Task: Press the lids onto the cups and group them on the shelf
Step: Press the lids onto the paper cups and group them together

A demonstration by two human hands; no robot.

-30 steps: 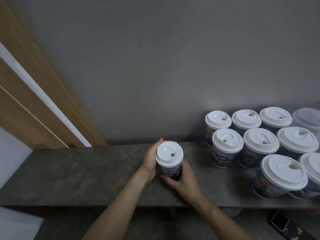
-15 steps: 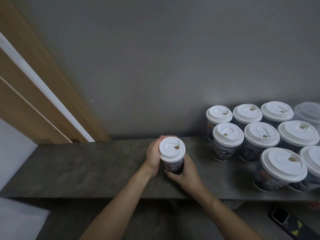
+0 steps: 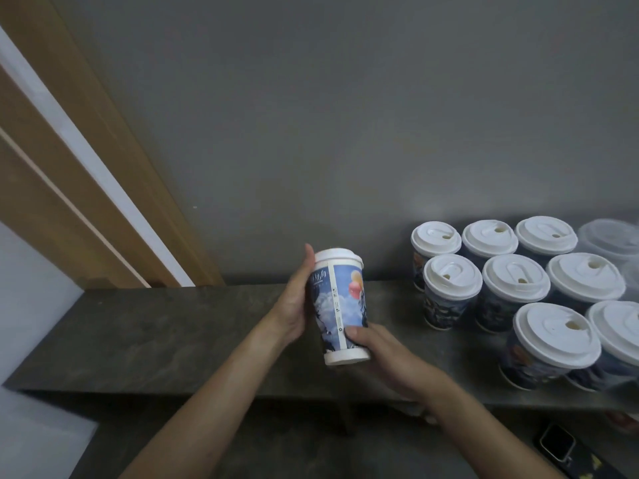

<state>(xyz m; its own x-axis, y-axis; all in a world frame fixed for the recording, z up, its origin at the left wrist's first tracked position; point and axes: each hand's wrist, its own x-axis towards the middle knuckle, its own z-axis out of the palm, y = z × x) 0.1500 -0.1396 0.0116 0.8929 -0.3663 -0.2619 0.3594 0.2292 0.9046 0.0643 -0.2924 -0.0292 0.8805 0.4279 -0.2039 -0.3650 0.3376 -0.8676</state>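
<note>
Where the wooden door frame [image 3: 103, 188] slants across the upper left of the frame, the dark shelf [image 3: 155, 333] is seen to begin below it and to run to the right edge. At the centre, a printed cup [image 3: 340, 305] with its white lid [image 3: 337, 256] seated is held over the shelf, tilted so that its side is shown. The left hand [image 3: 294, 305] is laid flat against the cup's left side, fingers straight and pressed together, tips reaching the lid. The right hand [image 3: 380, 354] is curled round the cup's base, its thumb pressed on the front. At the right, well apart, lidded cups [image 3: 515, 281] are grouped in rows on the shelf. A small dark device [image 3: 557, 444] is seen in the lower right corner.
</note>
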